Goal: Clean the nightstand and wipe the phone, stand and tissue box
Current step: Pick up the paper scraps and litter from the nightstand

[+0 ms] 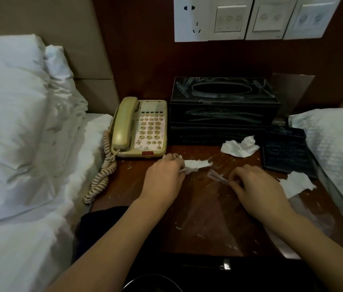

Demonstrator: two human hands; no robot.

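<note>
Looking down from the head camera, I see the dark wooden nightstand [198, 207] between two beds with white bedding; its top carries many small white crumbs and smears. The left hand [162, 180] lies on the wood just in front of the phone, its fingers curled round a torn strip of white tissue [198, 164] which sticks out to the right; the right hand [256, 186] is near it, and its fingertips pinch a small clear plastic scrap [216, 177] against the surface. The beige phone [140, 127] stands at the back left with the handset on its cradle, and its coiled cord [103, 167] hangs over the left edge; the black tissue box [223, 108] stands just beside it, against the wall. A crumpled tissue [240, 147] lies in front of the box; another torn tissue [296, 184] lies near the right edge, beside a black tray [288, 152]. I believe this tray belongs to the stand, but I cannot tell it surely. White wall switches [246, 17] are above.
</note>
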